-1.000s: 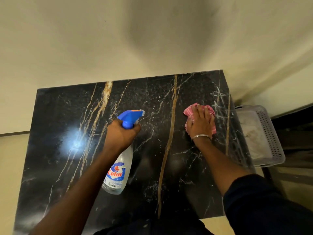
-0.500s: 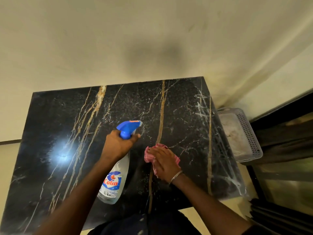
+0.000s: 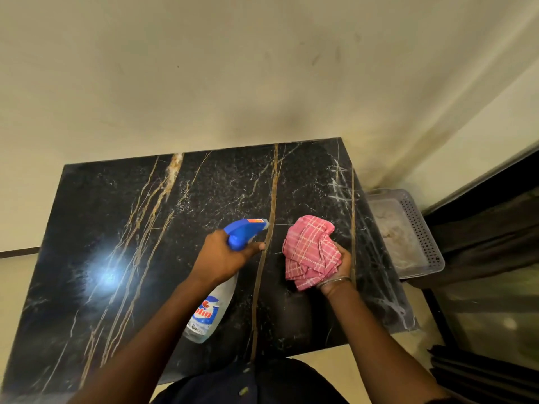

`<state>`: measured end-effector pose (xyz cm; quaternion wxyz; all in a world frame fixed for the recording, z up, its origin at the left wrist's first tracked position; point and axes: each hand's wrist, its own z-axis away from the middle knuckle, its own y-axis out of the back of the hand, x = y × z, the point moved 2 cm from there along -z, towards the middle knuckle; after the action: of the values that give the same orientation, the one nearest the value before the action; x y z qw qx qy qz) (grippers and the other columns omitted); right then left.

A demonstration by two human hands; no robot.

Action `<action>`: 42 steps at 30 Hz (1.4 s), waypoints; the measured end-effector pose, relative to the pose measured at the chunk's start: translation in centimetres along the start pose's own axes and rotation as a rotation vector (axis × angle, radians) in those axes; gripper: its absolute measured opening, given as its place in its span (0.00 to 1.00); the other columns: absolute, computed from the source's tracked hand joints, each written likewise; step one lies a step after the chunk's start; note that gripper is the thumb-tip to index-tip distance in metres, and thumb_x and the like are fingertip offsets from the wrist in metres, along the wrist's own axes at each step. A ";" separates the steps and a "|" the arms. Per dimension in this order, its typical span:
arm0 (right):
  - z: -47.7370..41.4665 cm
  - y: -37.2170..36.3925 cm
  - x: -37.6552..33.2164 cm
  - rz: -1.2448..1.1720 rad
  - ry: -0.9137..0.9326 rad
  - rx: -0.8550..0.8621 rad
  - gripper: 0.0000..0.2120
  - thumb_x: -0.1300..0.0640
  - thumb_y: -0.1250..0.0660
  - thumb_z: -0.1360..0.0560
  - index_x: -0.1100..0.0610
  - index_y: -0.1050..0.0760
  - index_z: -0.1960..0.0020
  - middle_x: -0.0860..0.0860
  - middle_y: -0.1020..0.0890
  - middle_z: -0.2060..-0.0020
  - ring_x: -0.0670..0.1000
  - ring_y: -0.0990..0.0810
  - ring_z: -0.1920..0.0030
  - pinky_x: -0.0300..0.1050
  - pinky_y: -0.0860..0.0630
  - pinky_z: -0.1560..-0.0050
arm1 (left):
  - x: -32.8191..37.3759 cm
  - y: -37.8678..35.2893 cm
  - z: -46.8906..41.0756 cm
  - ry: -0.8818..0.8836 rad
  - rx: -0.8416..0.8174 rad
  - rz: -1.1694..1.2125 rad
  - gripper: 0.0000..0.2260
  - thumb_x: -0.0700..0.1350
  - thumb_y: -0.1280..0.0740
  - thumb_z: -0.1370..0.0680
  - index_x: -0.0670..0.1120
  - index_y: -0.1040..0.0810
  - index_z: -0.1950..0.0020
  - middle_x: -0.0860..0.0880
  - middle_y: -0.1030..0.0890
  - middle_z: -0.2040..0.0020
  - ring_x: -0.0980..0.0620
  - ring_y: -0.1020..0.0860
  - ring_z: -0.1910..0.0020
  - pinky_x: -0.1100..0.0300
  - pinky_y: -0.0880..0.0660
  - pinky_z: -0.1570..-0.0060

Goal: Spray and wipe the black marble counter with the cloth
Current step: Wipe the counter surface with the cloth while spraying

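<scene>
Black gold-veined marble counter point(image 3: 96, 228): left hand point(image 3: 221, 258) grips the blue-nozzled clear spray bottle point(image 3: 213, 313), right hand point(image 3: 339, 265) clutches the crumpled pink checked cloth point(image 3: 310, 252).

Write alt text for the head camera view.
Above a black marble counter, the left hand grips a blue-topped spray bottle, its nozzle aimed toward a bunched pink cloth held in the right hand. A grey basket sits alongside.

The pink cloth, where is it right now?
In the head view, the pink cloth is bunched in the right hand over the right side of the black marble counter, between the spray bottle and the grey basket.
</scene>
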<state>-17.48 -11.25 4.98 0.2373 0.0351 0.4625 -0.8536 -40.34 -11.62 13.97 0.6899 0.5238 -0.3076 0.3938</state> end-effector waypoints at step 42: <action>-19.0 -1.1 -4.8 2.571 0.579 0.031 0.30 0.44 0.55 0.20 0.53 0.48 0.20 0.53 0.44 0.21 0.57 0.51 0.20 0.65 0.54 0.24 | 1.5 -2.6 -11.2 0.085 0.039 0.043 0.09 0.51 0.29 0.25 0.51 0.25 0.49 0.54 0.22 0.63 0.65 0.23 0.67 0.73 0.29 0.65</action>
<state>-16.70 6.39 -3.70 0.7669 0.6297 0.1234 0.0125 -37.22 -0.86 11.07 0.6832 0.5135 -0.2815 0.4362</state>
